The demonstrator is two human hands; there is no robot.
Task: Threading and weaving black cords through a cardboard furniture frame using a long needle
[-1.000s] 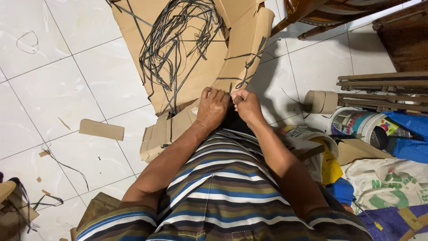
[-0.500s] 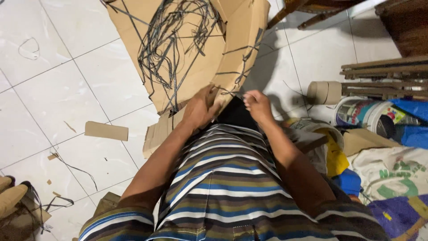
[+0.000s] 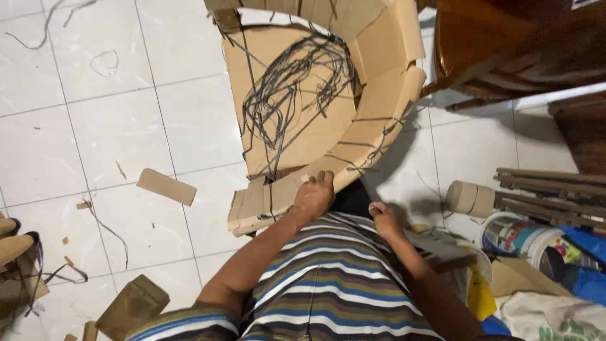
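**Cardboard form gripped at its near rim**

Cardboard makes up the biggest thing in view: a curved, tub-like form (image 3: 379,107) standing on the white tile floor (image 3: 95,126), its wall built of creased panels and its hollow facing the camera. A tangle of black cord (image 3: 290,88) lies across its inner face, with strands running over the rim and down the outside.

Below it a striped shirt (image 3: 328,284) fills the lower middle of the view. To the right stand dark wooden furniture (image 3: 524,44), a stack of slats (image 3: 555,189), a paint bucket (image 3: 511,233) and a cardboard roll (image 3: 470,197). On the left, a loose cardboard strip (image 3: 166,187) and small scraps lie on the tiles.

The left hand (image 3: 314,197) rests on the form's near rim, fingers curled together over the edge and clamped on it. The right hand (image 3: 383,220) sits just beside, lower and clear of the rim, close to the shirt; its fingers look loosely bent, and whether they pinch anything cannot be told.
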